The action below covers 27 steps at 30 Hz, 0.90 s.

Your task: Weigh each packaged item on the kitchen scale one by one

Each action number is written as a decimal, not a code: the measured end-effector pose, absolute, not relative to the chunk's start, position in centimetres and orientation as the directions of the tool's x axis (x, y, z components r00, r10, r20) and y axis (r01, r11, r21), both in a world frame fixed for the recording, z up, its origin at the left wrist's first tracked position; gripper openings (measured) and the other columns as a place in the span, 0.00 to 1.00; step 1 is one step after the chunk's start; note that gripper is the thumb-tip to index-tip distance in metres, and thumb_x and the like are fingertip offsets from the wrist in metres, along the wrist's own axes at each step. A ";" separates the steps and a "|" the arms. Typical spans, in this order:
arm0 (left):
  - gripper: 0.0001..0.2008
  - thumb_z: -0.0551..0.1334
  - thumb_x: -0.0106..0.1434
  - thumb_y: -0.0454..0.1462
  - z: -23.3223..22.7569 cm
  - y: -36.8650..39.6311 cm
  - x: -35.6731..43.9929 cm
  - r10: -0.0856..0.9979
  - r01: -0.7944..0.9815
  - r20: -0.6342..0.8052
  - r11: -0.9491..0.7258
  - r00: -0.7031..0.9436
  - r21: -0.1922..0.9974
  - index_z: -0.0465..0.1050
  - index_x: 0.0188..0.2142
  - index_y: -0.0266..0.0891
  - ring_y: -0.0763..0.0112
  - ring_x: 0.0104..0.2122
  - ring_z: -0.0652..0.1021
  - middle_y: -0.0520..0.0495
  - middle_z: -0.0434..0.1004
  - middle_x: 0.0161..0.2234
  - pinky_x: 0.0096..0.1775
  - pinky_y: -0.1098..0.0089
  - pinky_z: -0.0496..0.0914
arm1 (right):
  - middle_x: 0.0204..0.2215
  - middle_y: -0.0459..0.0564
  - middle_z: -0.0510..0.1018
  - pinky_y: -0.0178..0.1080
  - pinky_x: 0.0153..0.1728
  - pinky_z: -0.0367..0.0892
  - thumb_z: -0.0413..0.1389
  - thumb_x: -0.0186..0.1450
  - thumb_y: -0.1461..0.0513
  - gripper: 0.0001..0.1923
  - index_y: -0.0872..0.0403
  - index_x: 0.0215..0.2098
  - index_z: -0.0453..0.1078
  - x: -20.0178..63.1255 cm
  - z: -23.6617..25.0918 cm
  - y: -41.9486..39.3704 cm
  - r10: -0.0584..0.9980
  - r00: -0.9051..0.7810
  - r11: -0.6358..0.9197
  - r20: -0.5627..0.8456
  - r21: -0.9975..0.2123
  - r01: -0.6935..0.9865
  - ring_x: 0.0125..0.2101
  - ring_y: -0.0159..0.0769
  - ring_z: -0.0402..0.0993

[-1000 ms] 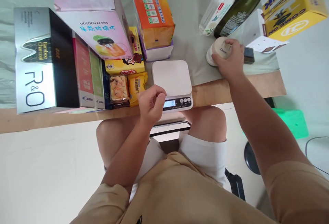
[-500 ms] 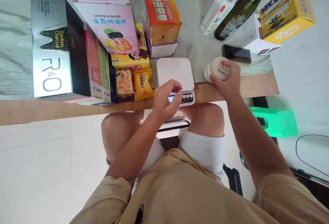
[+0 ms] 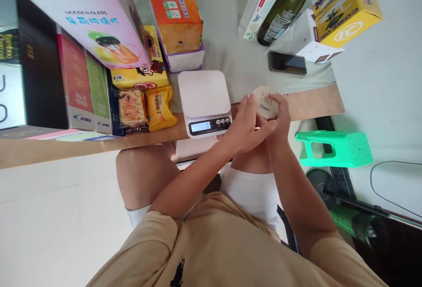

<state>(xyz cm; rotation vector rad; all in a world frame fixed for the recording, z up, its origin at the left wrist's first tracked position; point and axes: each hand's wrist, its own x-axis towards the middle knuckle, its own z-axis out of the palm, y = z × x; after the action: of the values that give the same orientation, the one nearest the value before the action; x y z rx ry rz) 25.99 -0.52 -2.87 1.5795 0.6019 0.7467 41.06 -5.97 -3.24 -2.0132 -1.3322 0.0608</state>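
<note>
Both hands have come together since half a second ago: the left hand (image 3: pixel 245 126) has left the scale's buttons and joined the right hand (image 3: pixel 278 120) on the Dove jar (image 3: pixel 264 102), which has travelled from the counter's far side toward the person. Now the jar sits raised between the two grips, just off the near edge of the counter (image 3: pixel 316 102), its round labelled face tipped up toward the camera, seemingly so that it can be read or steadied. Right fingers wrap its far side; left fingers close on its near side. Whether the lid is on tight cannot be told.

Just left of the grips stands the white kitchen scale (image 3: pixel 204 100), platform bare, display lit. Beyond them lies a dark phone (image 3: pixel 286 63), then a clear bottle (image 3: pixel 257 8) and a green glass bottle (image 3: pixel 285 5), both capped. Further left, snack packets (image 3: pixel 145 109) lean against stacked boxes (image 3: pixel 99 36). A green stool (image 3: pixel 332 148) stands below on the floor.
</note>
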 end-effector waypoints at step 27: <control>0.23 0.66 0.67 0.60 -1.9 7.0 14.0 0.950 -0.333 0.214 -0.131 0.226 0.934 0.78 0.52 0.51 0.62 0.55 0.81 0.49 0.81 0.53 0.59 0.59 0.77 | 0.72 0.58 0.61 0.61 0.75 0.62 0.53 0.65 0.36 0.44 0.45 0.71 0.49 32.1 -1.0 2.7 0.954 0.062 0.152 0.292 -0.654 0.741 0.76 0.55 0.57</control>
<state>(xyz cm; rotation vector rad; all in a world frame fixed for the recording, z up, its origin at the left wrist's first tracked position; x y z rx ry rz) 14.03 7.05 -1.89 1.2044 0.6952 1.2721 32.10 2.74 -0.96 -1.6353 -1.7245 0.3824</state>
